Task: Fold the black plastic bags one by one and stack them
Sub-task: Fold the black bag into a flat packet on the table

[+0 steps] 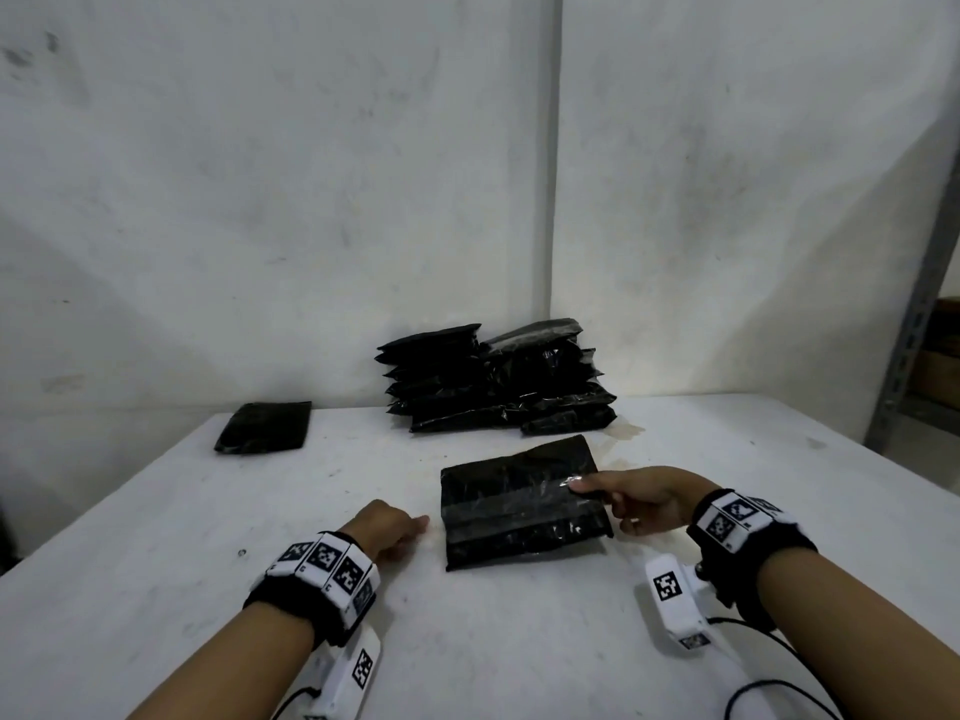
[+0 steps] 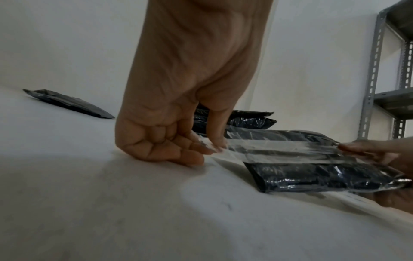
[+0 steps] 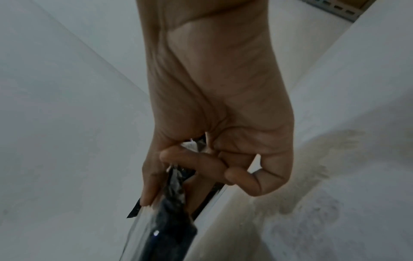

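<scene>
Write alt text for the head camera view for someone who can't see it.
A person's right hand pinches the right edge of a folded black plastic bag on a white table; the left hand rests beside it. Behind, a pile of bags leans against the wall.

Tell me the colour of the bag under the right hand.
Glossy black, with paler shiny bands across it; the bag under the right hand shows best in the head view.

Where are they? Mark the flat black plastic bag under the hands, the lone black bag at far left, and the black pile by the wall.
Flat black plastic bag (image 1: 519, 506), head view, middle.
Lone black bag (image 1: 265, 427), head view, centre.
Black pile (image 1: 493, 379), head view, front face.
</scene>
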{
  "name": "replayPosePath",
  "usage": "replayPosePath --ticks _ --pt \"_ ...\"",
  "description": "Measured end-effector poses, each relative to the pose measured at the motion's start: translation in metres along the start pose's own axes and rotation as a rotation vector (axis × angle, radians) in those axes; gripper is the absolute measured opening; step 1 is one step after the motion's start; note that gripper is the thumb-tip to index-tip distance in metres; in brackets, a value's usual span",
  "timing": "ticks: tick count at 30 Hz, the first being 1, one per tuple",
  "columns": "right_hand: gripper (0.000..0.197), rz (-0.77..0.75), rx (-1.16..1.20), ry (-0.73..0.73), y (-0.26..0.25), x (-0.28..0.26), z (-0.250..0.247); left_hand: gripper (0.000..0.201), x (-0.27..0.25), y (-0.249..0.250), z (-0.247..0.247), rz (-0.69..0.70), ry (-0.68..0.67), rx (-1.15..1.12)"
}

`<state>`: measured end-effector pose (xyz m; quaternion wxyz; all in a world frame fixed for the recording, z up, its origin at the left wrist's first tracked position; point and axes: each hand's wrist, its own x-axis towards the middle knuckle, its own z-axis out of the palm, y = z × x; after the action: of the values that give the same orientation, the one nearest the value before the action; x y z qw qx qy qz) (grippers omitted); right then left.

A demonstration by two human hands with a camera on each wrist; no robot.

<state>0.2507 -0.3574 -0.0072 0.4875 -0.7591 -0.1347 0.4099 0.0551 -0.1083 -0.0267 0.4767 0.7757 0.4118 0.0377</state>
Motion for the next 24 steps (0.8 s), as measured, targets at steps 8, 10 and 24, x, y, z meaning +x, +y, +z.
replayPosePath --ticks 8,10,24 --pt "0.044 -0.046 0.14 -0.017 -0.007 0.006 0.006 0.013 0.008 -0.009 -0.011 0.019 0.022 -0.313" --pt "0.038 -0.051 0.169 -0.022 -0.009 0.004 0.007 0.013 0.008 -0.009 -0.012 0.016 0.044 -0.32" --pt "0.02 -0.066 0.318 -0.037 -0.023 -0.005 0.01 0.006 -0.003 0.01 -0.003 0.466 0.259 -0.387"
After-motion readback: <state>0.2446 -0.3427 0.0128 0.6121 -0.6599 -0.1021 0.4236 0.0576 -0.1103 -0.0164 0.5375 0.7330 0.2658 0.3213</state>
